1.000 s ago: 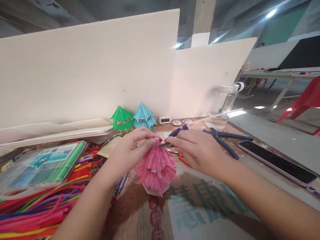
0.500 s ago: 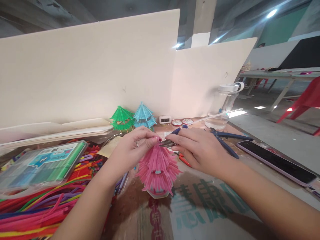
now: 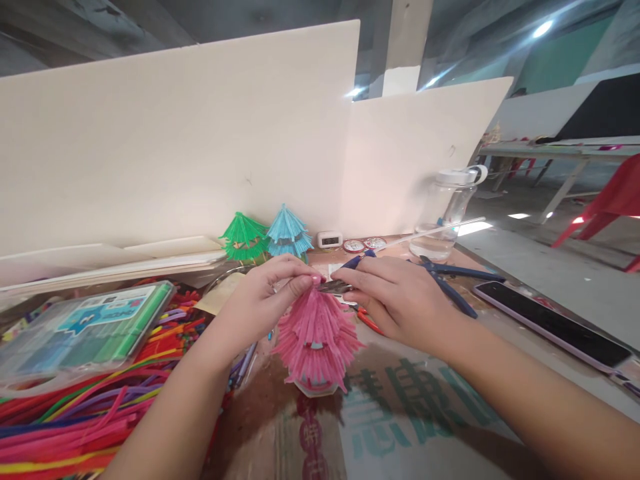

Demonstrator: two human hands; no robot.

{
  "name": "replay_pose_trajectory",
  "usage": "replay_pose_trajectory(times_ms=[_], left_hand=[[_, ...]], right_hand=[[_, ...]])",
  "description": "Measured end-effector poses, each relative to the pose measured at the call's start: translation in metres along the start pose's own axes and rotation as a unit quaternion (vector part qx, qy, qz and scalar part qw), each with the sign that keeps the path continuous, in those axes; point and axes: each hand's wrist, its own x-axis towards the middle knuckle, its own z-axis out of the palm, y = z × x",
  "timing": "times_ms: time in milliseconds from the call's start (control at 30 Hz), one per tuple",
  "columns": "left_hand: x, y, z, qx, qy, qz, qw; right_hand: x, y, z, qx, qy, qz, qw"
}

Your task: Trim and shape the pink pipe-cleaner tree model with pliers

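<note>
A pink tiered tree (image 3: 319,333) of fuzzy pipe-cleaner strips stands upright on a pale base in front of me. My left hand (image 3: 277,290) pinches its tip between thumb and fingers. From the other side my right hand (image 3: 387,290) is closed around pliers (image 3: 335,287), whose dark metal jaws point left at the tip. Most of the pliers' grip is hidden by my fingers. Whether the jaws touch the strip, I cannot make out.
Green (image 3: 243,237) and blue trees (image 3: 287,230) stand behind, near a small timer (image 3: 330,239). Left lie a marker case (image 3: 90,333) and loose pipe cleaners (image 3: 75,427). Right are blue-handled pliers (image 3: 453,283), a phone (image 3: 553,325) and a water bottle (image 3: 440,213). White boards (image 3: 190,147) rise behind.
Almost nothing differs. My left fingers have shifted very slightly at the tree's tip, showing a little more of the pink top; the right hand with the pliers stays in place.
</note>
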Motion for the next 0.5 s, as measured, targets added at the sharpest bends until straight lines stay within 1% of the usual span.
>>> replay_pose_trajectory(times_ms=[133, 333, 433, 500], left_hand=[[-0.0001, -0.0009, -0.0001, 0.003, -0.002, 0.0, 1.0], [-0.0002, -0.0026, 0.0014, 0.002, 0.004, 0.028, 1.0], [-0.0001, -0.0034, 0.0016, -0.01, 0.01, 0.008, 1.0], [0.0003, -0.0054, 0.0009, -0.017, 0.035, -0.015, 0.999]], right_hand=[[0.0001, -0.0003, 0.0002, -0.006, 0.002, 0.002, 1.0], [0.0004, -0.0004, 0.0014, -0.016, 0.004, 0.001, 1.0], [-0.0002, 0.0018, -0.0009, -0.004, 0.007, 0.011, 1.0], [-0.0001, 0.0038, -0.0037, -0.002, 0.003, 0.027, 1.0]])
